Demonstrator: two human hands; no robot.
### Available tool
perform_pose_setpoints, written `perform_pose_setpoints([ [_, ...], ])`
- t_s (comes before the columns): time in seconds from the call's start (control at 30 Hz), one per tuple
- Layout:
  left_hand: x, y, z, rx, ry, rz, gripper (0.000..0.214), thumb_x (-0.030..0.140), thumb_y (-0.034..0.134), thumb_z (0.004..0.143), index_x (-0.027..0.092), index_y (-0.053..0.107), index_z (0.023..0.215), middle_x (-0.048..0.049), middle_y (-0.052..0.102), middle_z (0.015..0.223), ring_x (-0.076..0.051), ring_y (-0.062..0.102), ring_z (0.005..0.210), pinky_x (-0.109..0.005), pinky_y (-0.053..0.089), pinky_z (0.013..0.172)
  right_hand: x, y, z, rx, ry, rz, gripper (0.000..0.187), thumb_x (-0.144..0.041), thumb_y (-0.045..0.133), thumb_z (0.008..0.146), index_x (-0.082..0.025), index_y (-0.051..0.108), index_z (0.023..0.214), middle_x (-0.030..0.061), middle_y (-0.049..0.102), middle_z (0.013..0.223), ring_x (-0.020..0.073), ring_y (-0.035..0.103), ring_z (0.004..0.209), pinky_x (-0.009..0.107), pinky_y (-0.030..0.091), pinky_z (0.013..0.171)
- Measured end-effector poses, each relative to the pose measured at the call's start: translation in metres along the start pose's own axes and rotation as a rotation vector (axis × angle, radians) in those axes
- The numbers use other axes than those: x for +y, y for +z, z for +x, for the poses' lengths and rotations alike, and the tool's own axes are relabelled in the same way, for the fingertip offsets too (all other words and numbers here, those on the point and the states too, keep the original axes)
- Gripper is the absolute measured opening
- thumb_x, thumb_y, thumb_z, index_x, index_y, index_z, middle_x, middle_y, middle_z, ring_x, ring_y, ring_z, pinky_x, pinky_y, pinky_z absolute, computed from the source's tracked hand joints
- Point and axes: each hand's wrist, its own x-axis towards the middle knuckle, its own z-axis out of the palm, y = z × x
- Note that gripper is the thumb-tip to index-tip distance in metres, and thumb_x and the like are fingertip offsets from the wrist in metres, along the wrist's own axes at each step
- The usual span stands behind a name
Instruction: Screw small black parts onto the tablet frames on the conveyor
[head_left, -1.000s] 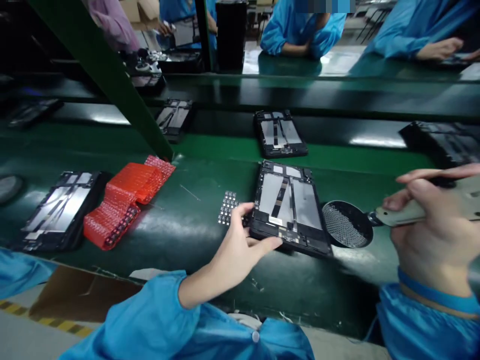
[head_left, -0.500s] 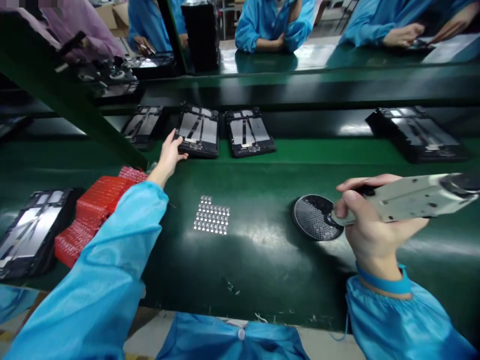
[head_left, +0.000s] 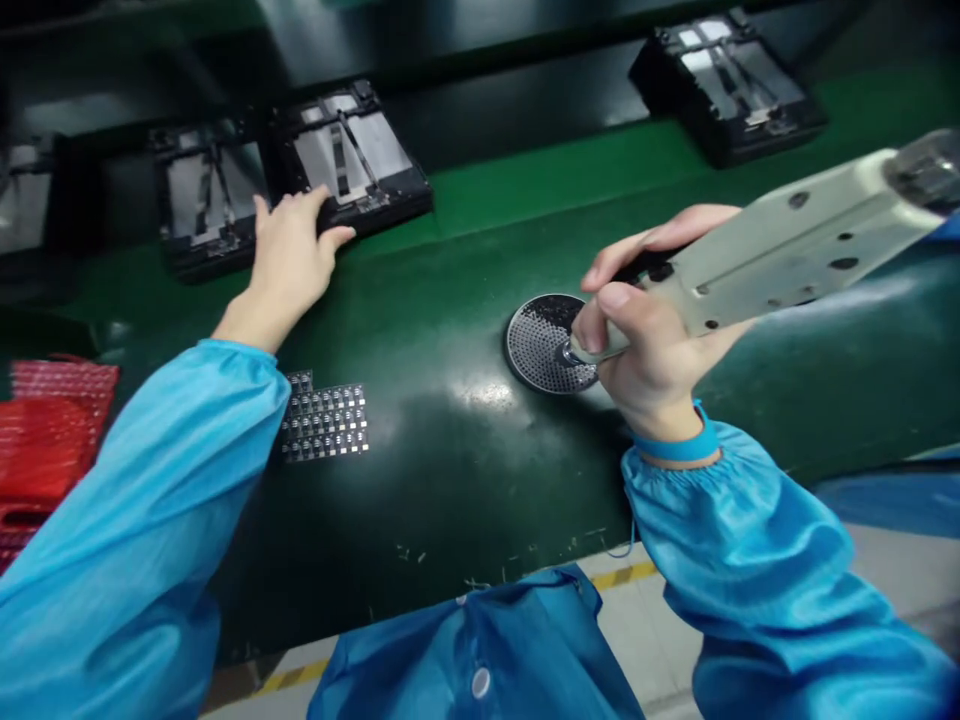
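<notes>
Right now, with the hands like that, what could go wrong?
The pale grey handheld tool in the right hand reaches over the round black dish with a dotted silvery surface, so it might tip it. The loose blue fabric left sleeve partly covers the flat grid of small dark pieces, and could brush them. The left hand is at a black rectangular device with silver panels, and might bump it.

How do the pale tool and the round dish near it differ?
Shape: the pale tool is long and narrow, while the round dish is low and circular.
Color: the tool is mostly pale with dark spots; the dish is black with a grayish dotted pattern.
Pose: the tool slants in the right hand, while the dish sits on the green bench.
</notes>
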Motion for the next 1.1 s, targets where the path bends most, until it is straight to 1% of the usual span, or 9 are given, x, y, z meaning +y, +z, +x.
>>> perform_pose_setpoints([
  [0.13, 0.018, -0.027, -0.029, -0.007, -0.068, -0.162, 0.084, 0.072, 0.064, 0.085, 0.019, 0.059, 0.150, -0.0071, 0.063, 0.151, -0.034, 0.065, 0.133, -0.055, 0.045, 0.120, -0.001, 0.001, 0.003, 0.001, -0.028, 0.027, 0.027, -0.028, 0.089, 0.086, -0.024, 0.067, 0.101, -0.0025, 0.066, 0.083, 0.0040, 0.043, 0.040, 0.019, 0.031, 0.032],
  [0.3, 0.044, -0.046, -0.126, -0.114, -0.027, -0.329, 0.063, 0.055, 0.076, 0.081, 0.027, 0.073, 0.137, -0.0078, 0.061, 0.147, -0.023, 0.075, 0.091, -0.049, 0.067, 0.095, 0.003, -0.001, 0.003, 0.044, -0.028, -0.021, 0.033, -0.037, 0.090, 0.084, -0.025, 0.064, 0.100, -0.0011, 0.061, 0.085, 0.0061, 0.046, 0.047, 0.019, 0.032, 0.031],
  [0.47, 0.053, -0.044, -0.224, -0.271, -0.079, -0.378, 0.051, 0.046, 0.071, 0.093, 0.056, 0.064, 0.143, -0.0001, 0.049, 0.158, -0.022, 0.074, 0.089, -0.043, 0.074, 0.079, 0.002, -0.001, 0.001, 0.029, 0.041, -0.250, 0.046, -0.062, 0.080, 0.089, -0.026, 0.054, 0.101, 0.0001, 0.056, 0.090, 0.0089, 0.048, 0.053, 0.022, 0.037, 0.034],
  [0.6, 0.058, -0.039, -0.263, -0.316, -0.074, -0.337, 0.056, 0.049, 0.068, 0.095, 0.064, 0.055, 0.148, 0.0008, 0.044, 0.163, -0.026, 0.076, 0.093, -0.040, 0.072, 0.067, 0.001, 0.000, 0.000, 0.036, 0.049, -0.342, 0.050, -0.071, 0.074, 0.089, -0.028, 0.051, 0.100, 0.0002, 0.054, 0.089, 0.0102, 0.046, 0.053, 0.024, 0.036, 0.034],
  [0.73, 0.049, -0.051, -0.257, -0.438, -0.023, -0.162, 0.066, 0.068, 0.068, 0.090, 0.060, 0.051, 0.153, -0.0023, 0.059, 0.155, -0.024, 0.071, 0.068, -0.040, 0.063, 0.050, 0.000, 0.001, -0.001, 0.040, 0.029, -0.304, 0.046, -0.064, 0.077, 0.090, -0.027, 0.052, 0.100, -0.0013, 0.057, 0.087, 0.0068, 0.039, 0.047, 0.023, 0.031, 0.033],
  [0.83, 0.024, -0.067, -0.225, -0.375, 0.033, -0.040, 0.066, 0.075, 0.062, 0.089, 0.054, 0.053, 0.151, -0.0007, 0.063, 0.152, -0.038, 0.073, 0.115, -0.052, 0.066, 0.089, -0.001, 0.002, -0.001, 0.000, 0.032, -0.215, 0.041, -0.052, 0.082, 0.091, -0.024, 0.054, 0.101, -0.0024, 0.059, 0.083, 0.0041, 0.040, 0.043, 0.020, 0.029, 0.034],
  [0.9, 0.002, -0.072, -0.199, -0.346, 0.053, 0.052, 0.070, 0.071, 0.066, 0.087, 0.040, 0.057, 0.149, -0.0077, 0.062, 0.153, -0.042, 0.061, 0.137, -0.060, 0.054, 0.112, -0.002, 0.002, 0.000, -0.024, 0.030, -0.136, 0.039, -0.043, 0.086, 0.088, -0.021, 0.056, 0.100, -0.0041, 0.057, 0.077, 0.0042, 0.042, 0.041, 0.018, 0.028, 0.035],
  [1.0, -0.027, -0.072, -0.167, -0.396, 0.031, 0.146, 0.084, 0.054, 0.087, 0.070, 0.023, 0.062, 0.143, -0.0161, 0.063, 0.146, -0.044, 0.063, 0.131, -0.060, 0.051, 0.113, -0.002, 0.001, 0.001, -0.067, 0.019, -0.068, 0.035, -0.034, 0.088, 0.084, -0.020, 0.059, 0.096, -0.0052, 0.055, 0.070, 0.0065, 0.046, 0.039, 0.018, 0.026, 0.033],
  [1.1, -0.040, -0.068, -0.152, -0.454, -0.006, 0.143, 0.084, 0.045, 0.098, 0.056, 0.022, 0.068, 0.131, -0.0135, 0.067, 0.135, -0.040, 0.066, 0.122, -0.056, 0.054, 0.107, 0.000, 0.000, 0.002, -0.093, 0.011, -0.063, 0.031, -0.032, 0.087, 0.083, -0.021, 0.061, 0.096, -0.0048, 0.061, 0.071, 0.0069, 0.046, 0.037, 0.019, 0.027, 0.032],
])
